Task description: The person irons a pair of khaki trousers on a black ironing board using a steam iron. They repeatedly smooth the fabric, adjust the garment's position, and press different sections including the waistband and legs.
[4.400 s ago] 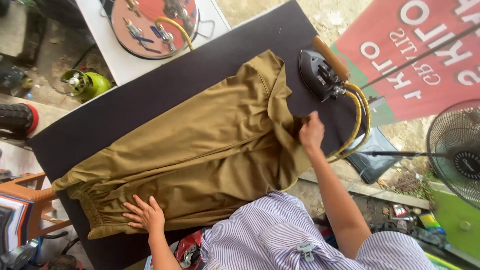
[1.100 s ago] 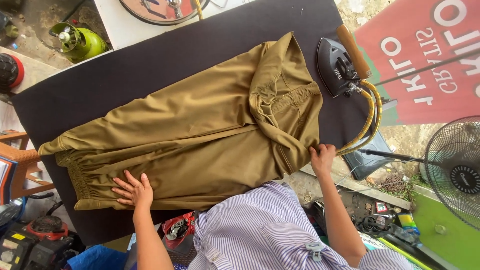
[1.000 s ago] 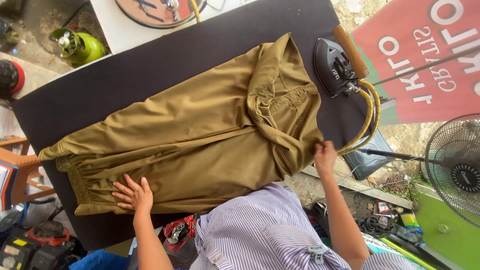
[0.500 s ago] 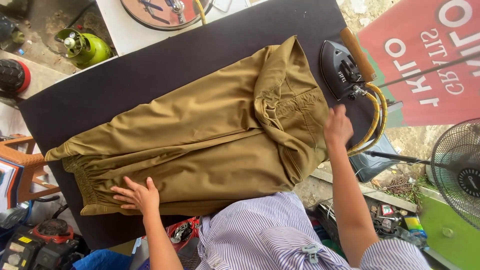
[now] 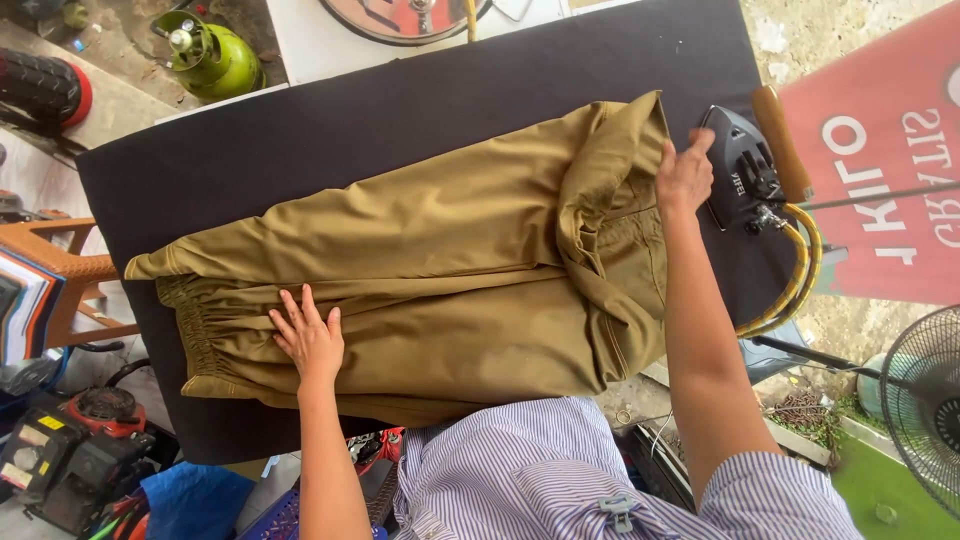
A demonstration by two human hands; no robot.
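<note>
An olive-brown pair of trousers [image 5: 430, 270] lies flat along a black ironing table [image 5: 330, 130], its elastic waistband at the left. My left hand [image 5: 308, 338] rests palm down on the cloth near the waistband, fingers spread. My right hand [image 5: 684, 176] is at the right end of the garment, fingers touching the side of a black iron [image 5: 742, 168] with a wooden handle, not gripping it. The iron stands on the table at the right, a yellow hose [image 5: 790, 290] running from it.
A green gas cylinder [image 5: 208, 58] stands at the upper left beside a white surface [image 5: 300, 40]. A red banner [image 5: 880, 170] hangs at the right, a fan [image 5: 925, 400] below it. An orange chair [image 5: 70, 275] and a small engine [image 5: 80, 440] sit at the left.
My right hand has left the near edge of the trousers and risen across the cloth to the iron. My left hand has stayed flat near the waistband.
</note>
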